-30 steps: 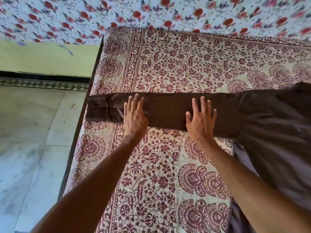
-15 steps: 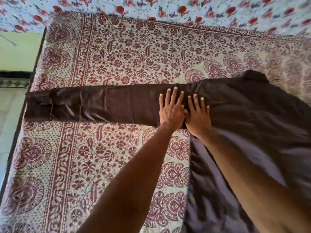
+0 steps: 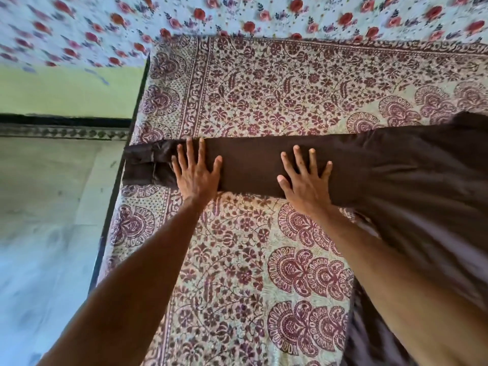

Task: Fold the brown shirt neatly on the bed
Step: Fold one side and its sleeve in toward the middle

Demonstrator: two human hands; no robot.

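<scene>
Two hands are flat on a long sleeve here, so going left to right: off to the far left there's pale stone floor (image 3: 47, 207) and a yellow-green wall (image 3: 68, 91) with a dark patterned skirting strip along its base, then the dark edge of the bed (image 3: 116, 196). The bed is covered with a cream and maroon printed bedsheet (image 3: 264, 96), and a white cloth with red flowers (image 3: 237, 14) runs across the top behind it. The brown shirt (image 3: 412, 180) has one sleeve stretched straight out across the sheet, and the cuff (image 3: 138, 165) reaches right to the bed's left edge, maybe hanging a touch over it. The left hand (image 3: 196, 173) is pressed palm down on the sleeve just beside the cuff, fingers spread and open, not gripping anything. The right hand (image 3: 306, 180) is doing the same further along the sleeve, fingers fanned out, so the two are well apart with bare sleeve between them. Further right the sleeve widens into the shirt's body, which lies spread over the right side of the bed and runs out of view, partly hidden under the right forearm.
</scene>
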